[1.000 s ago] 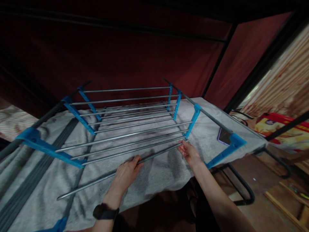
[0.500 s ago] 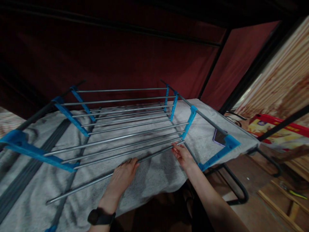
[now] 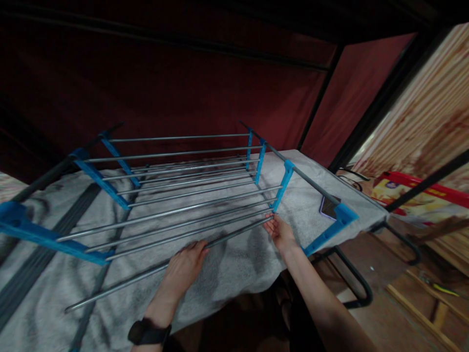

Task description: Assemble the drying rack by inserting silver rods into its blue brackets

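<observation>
Left hand (image 3: 187, 265) curled over a grey rod (image 3: 234, 235), right hand (image 3: 281, 234) pinching near its end, by the blue bracket (image 3: 281, 187); slack pinch could let it slip, knocking that bracket

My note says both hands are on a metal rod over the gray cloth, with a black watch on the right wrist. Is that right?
Not quite: the head view shows the black watch on the left wrist. The left hand and right hand are indeed on a metal rod over the gray cloth.
</observation>
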A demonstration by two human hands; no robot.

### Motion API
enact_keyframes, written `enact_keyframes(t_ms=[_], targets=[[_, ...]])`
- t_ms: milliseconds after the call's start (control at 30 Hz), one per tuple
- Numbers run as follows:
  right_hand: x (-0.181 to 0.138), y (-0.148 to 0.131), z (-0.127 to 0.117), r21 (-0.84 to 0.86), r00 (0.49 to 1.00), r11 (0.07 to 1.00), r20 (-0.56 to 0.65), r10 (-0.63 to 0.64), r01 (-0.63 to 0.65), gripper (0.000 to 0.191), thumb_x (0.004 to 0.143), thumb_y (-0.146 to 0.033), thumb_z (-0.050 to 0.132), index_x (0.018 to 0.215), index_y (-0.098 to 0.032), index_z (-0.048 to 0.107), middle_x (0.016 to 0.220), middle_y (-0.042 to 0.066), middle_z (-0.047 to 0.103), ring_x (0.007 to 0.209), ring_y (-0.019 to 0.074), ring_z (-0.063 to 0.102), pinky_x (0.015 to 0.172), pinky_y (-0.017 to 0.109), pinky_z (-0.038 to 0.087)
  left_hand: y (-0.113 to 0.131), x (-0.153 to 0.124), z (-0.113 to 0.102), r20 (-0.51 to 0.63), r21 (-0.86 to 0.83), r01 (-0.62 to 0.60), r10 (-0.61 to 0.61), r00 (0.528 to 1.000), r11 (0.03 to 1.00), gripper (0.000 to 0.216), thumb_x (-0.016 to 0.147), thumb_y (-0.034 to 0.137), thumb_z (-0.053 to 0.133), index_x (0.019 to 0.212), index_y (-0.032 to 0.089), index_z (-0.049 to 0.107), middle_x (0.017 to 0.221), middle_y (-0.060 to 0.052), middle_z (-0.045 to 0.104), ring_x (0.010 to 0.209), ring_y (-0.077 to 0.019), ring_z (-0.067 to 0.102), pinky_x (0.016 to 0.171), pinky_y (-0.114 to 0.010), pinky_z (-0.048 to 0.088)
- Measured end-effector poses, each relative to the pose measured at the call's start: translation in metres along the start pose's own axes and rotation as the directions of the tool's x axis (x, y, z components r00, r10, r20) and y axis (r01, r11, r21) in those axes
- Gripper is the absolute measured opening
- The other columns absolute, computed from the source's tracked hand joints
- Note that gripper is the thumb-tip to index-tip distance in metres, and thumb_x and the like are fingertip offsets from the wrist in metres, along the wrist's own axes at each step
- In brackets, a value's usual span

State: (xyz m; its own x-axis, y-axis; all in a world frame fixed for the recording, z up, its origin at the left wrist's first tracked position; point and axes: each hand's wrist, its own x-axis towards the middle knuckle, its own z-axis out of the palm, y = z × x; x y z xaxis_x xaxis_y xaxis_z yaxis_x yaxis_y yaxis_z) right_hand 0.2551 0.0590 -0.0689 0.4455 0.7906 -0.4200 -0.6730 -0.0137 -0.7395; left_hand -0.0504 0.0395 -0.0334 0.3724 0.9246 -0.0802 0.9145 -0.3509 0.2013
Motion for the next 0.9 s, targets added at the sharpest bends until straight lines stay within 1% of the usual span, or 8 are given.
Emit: enact_keyframes(t_ms=[67,167,300,433,600,767,833,900], targets=[[0.003,-0.003,-0.003,0.011,1.0,1.0,-0.018,-0.009,0.009,0.008,0.085,-0.024,0.063,0.077,-0.023,0.062,0.071,0.0,0.071,0.063,0.0119,0.068,0.064,0.024,0.059,-0.001,0.0,0.0,0.01,-0.011,0.005,-0.005,1.0,1.0,0.035,0.101,0.032,0.032,0.12,0.021,0.059,0.11,-0.01,0.071,0.098,-0.0239,0.068,0.083,-0.035,0.049],[0.005,-0.006,-0.004,0.037,0.998,0.999,-0.056,0.006,-0.004,0.011,0.088,-0.022,0.058,0.077,-0.023,0.062,0.07,0.0,0.071,0.061,0.0116,0.067,0.063,0.023,0.059,-0.001,0.0,-0.001,0.009,-0.036,-0.009,0.009,1.0,0.999,0.035,0.101,0.032,0.033,0.121,0.021,0.059,0.112,-0.01,0.07,0.1,-0.0233,0.068,0.086,-0.035,0.049],[0.004,-0.007,-0.003,0.07,0.999,0.998,-0.047,0.011,-0.008,0.016,0.09,-0.019,0.054,0.077,-0.022,0.063,0.073,0.0,0.072,0.064,0.0109,0.068,0.064,0.021,0.059,-0.002,-0.001,-0.002,-0.029,-0.045,-0.017,0.016,0.999,0.999,0.035,0.1,0.033,0.033,0.119,0.021,0.06,0.113,-0.01,0.07,0.101,-0.0227,0.068,0.087,-0.034,0.048],[0.003,-0.007,-0.002,0.037,1.0,0.999,-0.011,-0.009,0.009,0.012,0.083,-0.012,0.064,0.077,-0.022,0.063,0.075,0.0,0.073,0.066,0.0112,0.069,0.066,0.021,0.06,-0.003,0.0,-0.003,-0.06,-0.04,-0.017,0.015,0.998,0.999,0.033,0.1,0.033,0.036,0.117,0.021,0.061,0.113,-0.01,0.069,0.101,-0.0228,0.067,0.088,-0.034,0.048],[0.002,-0.001,0.0,0.022,0.998,0.999,0.045,-0.047,0.046,0.022,0.071,-0.005,0.075,0.074,-0.022,0.061,0.076,-0.002,0.073,0.067,0.0105,0.07,0.069,0.021,0.06,-0.002,0.0,-0.004,-0.062,-0.038,-0.016,0.013,0.998,0.999,0.032,0.1,0.031,0.036,0.118,0.021,0.061,0.114,-0.01,0.069,0.101,-0.0224,0.066,0.09,-0.034,0.047],[0.0,0.003,0.003,0.018,0.997,1.0,0.074,0.001,-0.002,0.023,0.071,-0.005,0.074,0.071,-0.021,0.059,0.079,-0.001,0.073,0.068,0.0105,0.07,0.067,0.02,0.06,0.002,0.001,-0.004,-0.067,-0.065,-0.032,0.028,0.997,0.997,0.033,0.099,0.031,0.036,0.118,0.02,0.061,0.114,-0.01,0.069,0.101,-0.023,0.066,0.089,-0.035,0.047],[0.0,0.002,0.001,0.001,0.997,1.0,0.077,-0.003,0.003,0.023,0.071,-0.006,0.075,0.071,-0.022,0.059,0.077,-0.001,0.073,0.068,0.0116,0.07,0.067,0.022,0.061,0.003,0.001,-0.004,-0.067,-0.086,-0.029,0.023,0.997,0.996,0.032,0.099,0.03,0.038,0.119,0.021,0.061,0.114,-0.009,0.069,0.101,-0.0226,0.066,0.088,-0.034,0.048],[0.001,-0.001,-0.003,-0.007,0.998,1.0,0.052,-0.023,0.023,0.023,0.072,-0.006,0.075,0.071,-0.022,0.058,0.075,-0.002,0.072,0.067,0.0124,0.07,0.066,0.023,0.062,0.003,0.0,-0.005,-0.06,-0.114,-0.033,0.026,0.998,0.993,0.031,0.098,0.03,0.04,0.119,0.022,0.062,0.115,-0.008,0.069,0.102,-0.0219,0.066,0.089,-0.033,0.048]])
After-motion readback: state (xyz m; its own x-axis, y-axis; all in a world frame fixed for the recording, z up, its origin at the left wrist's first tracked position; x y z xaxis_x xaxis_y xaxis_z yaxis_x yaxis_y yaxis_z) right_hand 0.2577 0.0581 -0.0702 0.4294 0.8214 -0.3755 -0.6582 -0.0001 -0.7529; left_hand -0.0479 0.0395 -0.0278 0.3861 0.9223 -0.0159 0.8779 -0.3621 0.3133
